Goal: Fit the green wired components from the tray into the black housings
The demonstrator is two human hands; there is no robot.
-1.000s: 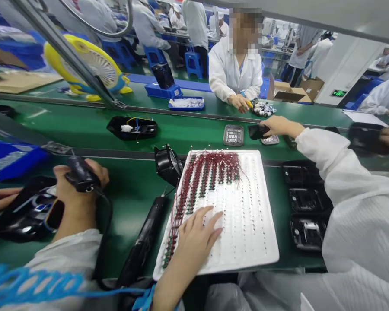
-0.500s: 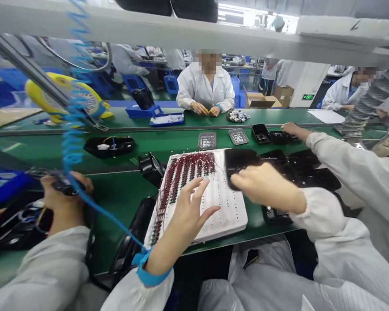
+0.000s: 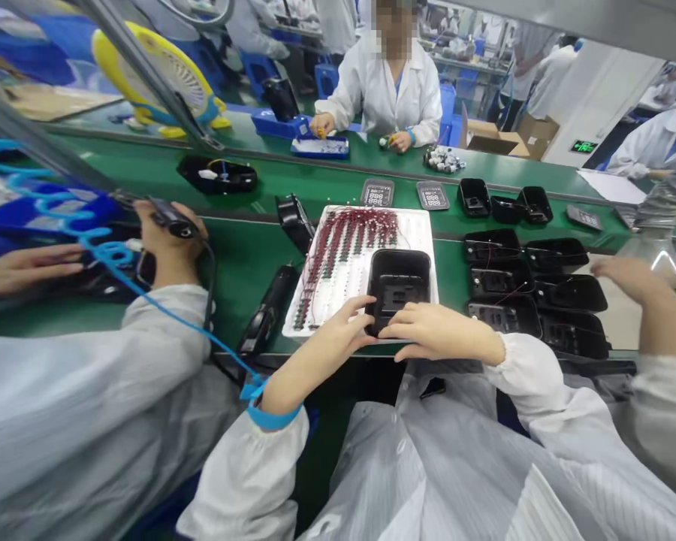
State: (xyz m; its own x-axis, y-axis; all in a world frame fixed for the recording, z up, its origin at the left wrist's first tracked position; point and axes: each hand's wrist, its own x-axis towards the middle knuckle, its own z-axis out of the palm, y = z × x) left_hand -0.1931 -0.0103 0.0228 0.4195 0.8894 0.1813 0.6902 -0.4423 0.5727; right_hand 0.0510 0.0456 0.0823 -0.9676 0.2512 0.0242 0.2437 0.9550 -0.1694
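A black plastic housing (image 3: 399, 272), an open box shape with its hollow side up, rests over the front right part of a white foam tray (image 3: 433, 233). My left hand (image 3: 346, 328), with a blue strap at the wrist, grips the housing's near left edge. Across its near right edge lie the fingers of my right hand (image 3: 431, 330), holding it too. Rows of small green parts with dark red wires (image 3: 338, 240) fill the tray's left and back area. The tray's front right is partly hidden by the housing.
Several black housings (image 3: 499, 279) stand in rows to the right. Beyond the tray lie two display panels (image 3: 377, 193). A black electric screwdriver (image 3: 267, 309) lies left of the tray. Co-workers' hands (image 3: 172, 240) work at the left and a co-worker's hand (image 3: 625, 278) reaches in at right.
My right hand has brought the black housing leftward over the foam tray. My left hand, open before, now grips its edge. The view has tilted down, and the co-worker's right-side arm has drawn back.
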